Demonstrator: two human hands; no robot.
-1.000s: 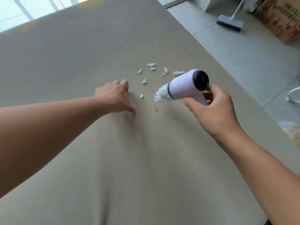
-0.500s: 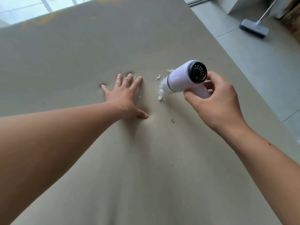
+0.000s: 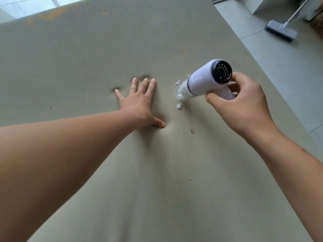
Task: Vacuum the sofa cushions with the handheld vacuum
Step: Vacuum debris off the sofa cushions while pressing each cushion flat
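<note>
Left arm: extended from the lower left of the frame toward the centre, forearm bare. The left hand (image 3: 139, 103) lies palm down on the sofa cushion (image 3: 87, 58), released and holding nothing. Its fingers (image 3: 134, 84) are straight and spread, pointing toward the top of the frame; the thumb points right. The cushion fabric is dented at the fingertips and at the thumb tip.

Right arm: enters from the lower right, wrist bent toward the centre. The right hand (image 3: 244, 109) grasps the handheld vacuum (image 3: 208, 79) by its grip, with the thumb across the near side and the fingers curled round the far side.

Vacuum position: right of centre, just beside the left hand and apart from it. The white body is tilted, with the dark vented rear end raised toward the upper right. The clear nozzle (image 3: 181, 92) points down and left to the cushion surface and is packed with white material.

Debris: white paper scraps (image 3: 178, 106) lie at the nozzle mouth. A brown crumb (image 3: 192, 131) lies below them, near the thumb. Small specks are scattered further down the cushion.

Surroundings: a grey tiled floor (image 3: 279, 67) occupies the right edge. A floor brush (image 3: 281, 32) stands on it at the upper right.
</note>
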